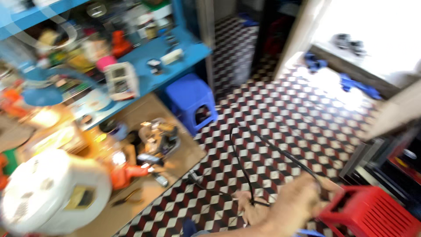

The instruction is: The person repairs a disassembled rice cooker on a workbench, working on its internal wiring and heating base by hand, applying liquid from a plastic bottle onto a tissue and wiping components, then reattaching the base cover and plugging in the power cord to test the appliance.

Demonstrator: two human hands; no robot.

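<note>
**A:** What is that hand doing with the cord?

**B:** The right hand [302, 197] is low near the bottom edge of the view, fingers curled shut around a thin black cable [245, 166]. From the fist the cable runs up and left in a loose loop over the checkered floor [307, 114], then drops back toward the bare foot [252, 208] just beside the hand.

**A:** How would it handle?

**B:** Soft and light, I'd judge. It sags and curves freely, so it will follow a pull and could snag or tangle on itself. Taking it close to its end, where the hand already has it, looks the surest hold; anywhere along the loop it would just slide through.

**A:** And the left hand?

**B:** Not in the picture at all.

**A:** What's next to the right hand?

**B:** A red slatted plastic crate or stool [372, 213], touching or nearly touching the knuckles at the lower right corner; motion blur keeps me from saying which.

**A:** Farther out?

**B:** A blue plastic stool [192, 101] stands well apart, by the near corner of a blue shelf unit [184, 55]. Below it, a cluttered brown workbench [175, 158] carries tools and parts along its floor-side edge, with a white rounded appliance [52, 193] at its lower left end.
</note>
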